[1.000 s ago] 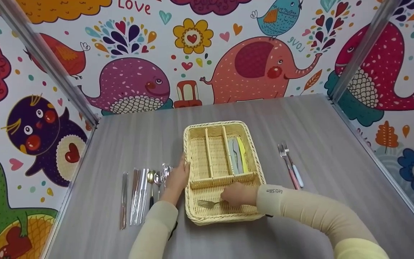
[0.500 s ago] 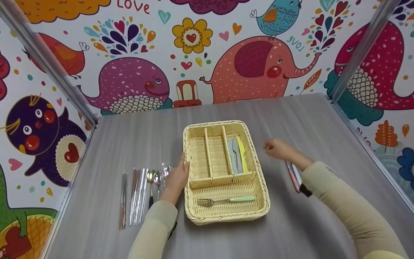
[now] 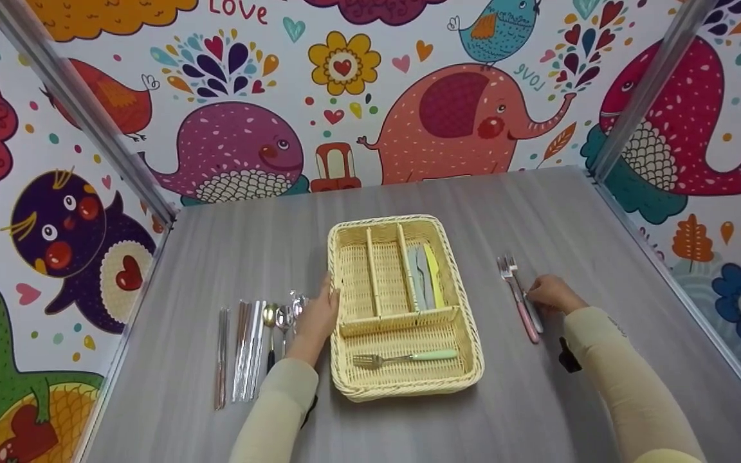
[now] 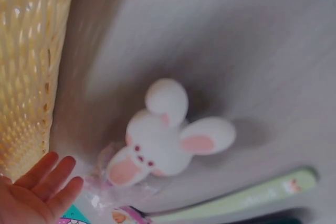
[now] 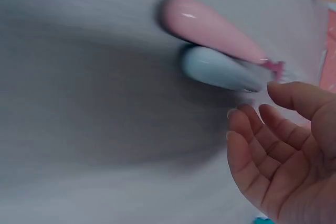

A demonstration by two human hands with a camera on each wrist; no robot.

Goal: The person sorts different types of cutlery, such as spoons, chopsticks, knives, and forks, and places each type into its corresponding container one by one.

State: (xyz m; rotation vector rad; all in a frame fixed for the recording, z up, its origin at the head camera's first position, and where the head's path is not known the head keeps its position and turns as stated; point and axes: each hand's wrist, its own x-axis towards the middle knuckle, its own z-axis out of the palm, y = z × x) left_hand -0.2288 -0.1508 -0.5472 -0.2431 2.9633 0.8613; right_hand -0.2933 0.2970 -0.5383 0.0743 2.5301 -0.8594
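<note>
Two forks [image 3: 517,300] lie just beside the parted fingers [image 5: 242,158] of the right hand [image 3: 554,295], grasping seemingly underway, the pale-blue handle [image 5: 216,69] probably needing a pinch.

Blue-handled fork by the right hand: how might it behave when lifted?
The blue-handled fork is probably stiff, judging by its metal tines. Its smooth, rounded handle may slip or roll. Close beside the pink-handled fork, it could nudge that one.
</note>
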